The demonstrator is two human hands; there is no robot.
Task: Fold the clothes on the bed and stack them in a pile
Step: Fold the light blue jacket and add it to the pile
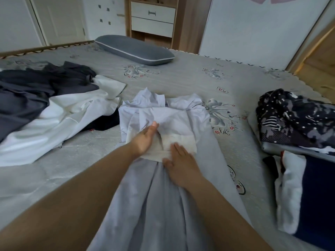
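Single view, head-worn, wide-angle. Looks forward and down across the bed (pixel 181 82) from its near edge, close over both forearms. Left hand (pixel 145 140) and right hand (pixel 181 163) sit near frame centre. Pillow (pixel 134 49) at 12 o'clock, far side. Drawers (pixel 153 19) beyond it, top edge. Straight lines bow toward the frame borders. No second view to overlap.

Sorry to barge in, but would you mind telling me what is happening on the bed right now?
A person is folding a pale lavender garment spread on the bed. The left hand and right hand both rest flat on it. Unfolded dark and white clothes lie to the left; a pile of folded clothes sits on the right.
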